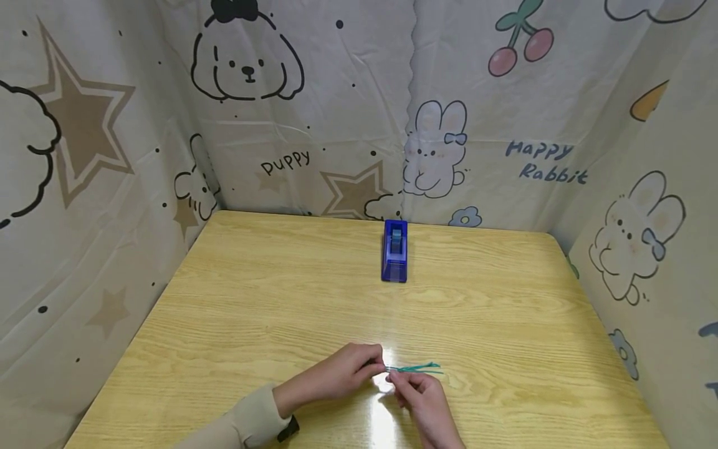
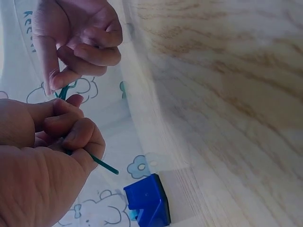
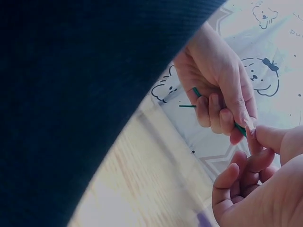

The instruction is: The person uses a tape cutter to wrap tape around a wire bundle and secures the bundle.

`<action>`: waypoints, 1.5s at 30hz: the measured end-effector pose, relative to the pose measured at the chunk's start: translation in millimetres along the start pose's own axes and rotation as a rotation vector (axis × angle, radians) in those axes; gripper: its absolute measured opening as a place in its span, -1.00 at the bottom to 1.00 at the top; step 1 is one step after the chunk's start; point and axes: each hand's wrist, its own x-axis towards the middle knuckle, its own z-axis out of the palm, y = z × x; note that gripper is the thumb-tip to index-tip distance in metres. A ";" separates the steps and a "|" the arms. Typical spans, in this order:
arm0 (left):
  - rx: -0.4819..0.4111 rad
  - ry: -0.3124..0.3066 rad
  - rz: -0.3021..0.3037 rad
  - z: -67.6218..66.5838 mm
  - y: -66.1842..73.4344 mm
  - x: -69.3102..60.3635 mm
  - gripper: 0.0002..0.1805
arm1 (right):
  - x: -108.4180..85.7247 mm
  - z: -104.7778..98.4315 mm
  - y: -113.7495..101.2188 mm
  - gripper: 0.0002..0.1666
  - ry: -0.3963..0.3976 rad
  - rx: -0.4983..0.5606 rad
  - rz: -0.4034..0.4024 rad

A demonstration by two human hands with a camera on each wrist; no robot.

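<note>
Several thin teal-green cords (image 1: 417, 368) run between the two hands in the head view, their loose ends stretching off to the right. My left hand (image 1: 342, 374) grips them with curled fingers; one cord end (image 2: 105, 165) pokes out of that fist in the left wrist view. With thumb and index finger, my right hand (image 1: 424, 399) pinches the cords just beside the left hand. In the right wrist view a short green stretch (image 3: 240, 128) shows between the hands' fingertips. The part inside the left fist is hidden.
A blue tape dispenser (image 1: 395, 254) stands near the back of the wood-grain table (image 1: 280, 280). Printed cloth curtains (image 1: 348, 112) hang around the table's back and sides. Dark fabric (image 3: 85, 85) blocks much of the right wrist view.
</note>
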 end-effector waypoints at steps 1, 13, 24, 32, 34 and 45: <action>-0.003 -0.002 -0.001 -0.2 -0.1 -0.1 -0.76 | 0.6 -0.3 0.9 -0.72 0.004 -0.013 0.000; -0.056 -0.021 -0.034 -0.5 -2.0 0.1 -0.74 | 2.5 -0.4 3.6 -0.73 0.068 -0.129 -0.064; -0.071 -0.029 -0.003 -0.7 -3.0 0.0 -0.71 | 2.7 -3.6 4.8 -0.81 0.062 -0.114 -0.103; -0.087 -0.049 -0.008 -1.4 -2.3 -0.6 -0.70 | 5.6 -5.0 5.5 -0.79 0.055 -0.103 -0.054; -0.080 -0.046 -0.010 -1.5 -2.4 -0.4 -0.71 | 5.5 -4.8 5.1 -0.80 0.042 -0.090 -0.039; -0.038 -0.060 -0.013 -2.5 -2.2 0.2 -0.71 | 4.2 -3.9 4.7 -0.79 -0.012 -0.035 -0.033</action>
